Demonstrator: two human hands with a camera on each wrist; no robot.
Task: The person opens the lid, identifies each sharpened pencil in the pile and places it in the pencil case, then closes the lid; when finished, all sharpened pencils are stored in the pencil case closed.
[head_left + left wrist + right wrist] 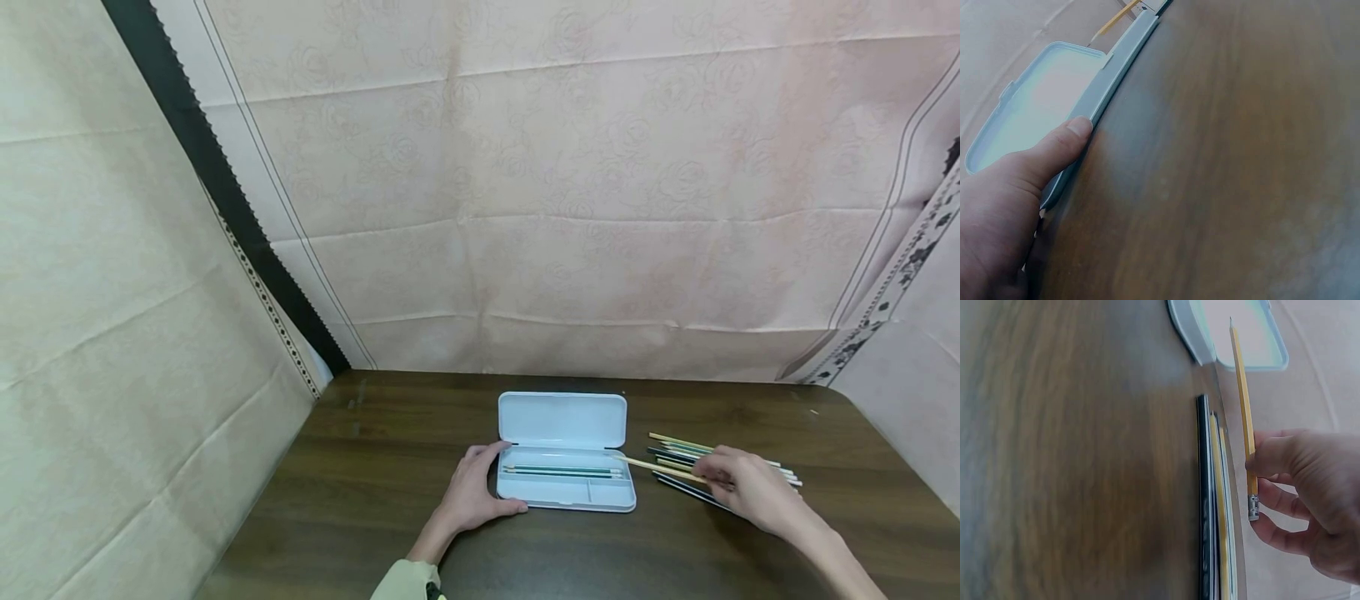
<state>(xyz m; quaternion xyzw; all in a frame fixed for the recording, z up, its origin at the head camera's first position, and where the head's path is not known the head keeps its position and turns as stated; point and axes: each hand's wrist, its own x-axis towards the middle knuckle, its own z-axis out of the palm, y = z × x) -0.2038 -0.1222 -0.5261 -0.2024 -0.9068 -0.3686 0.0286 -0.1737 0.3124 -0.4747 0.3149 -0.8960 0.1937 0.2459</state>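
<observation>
A light blue pencil case point(525, 498) lies on the table with its lid point(562, 419) raised at the back. Inside, a few green and white pencils point(562, 472) lie lengthwise in the long compartment. My left hand point(474, 492) grips the case's left end, its thumb point(1063, 147) against the front wall. A yellow pencil point(1244, 394) is pinched near its eraser end by my right hand point(1310, 481). That pencil's sharpened tip points left and overlaps the case's right end in the head view. Under the right hand lies a bundle of pencils point(678, 451).
The bundle, with dark, yellow and pale green pencils, spreads on the brown wooden table point(390, 467) right of the case. Pale patterned cloth point(570, 208) hangs behind the table's far edge and along both sides.
</observation>
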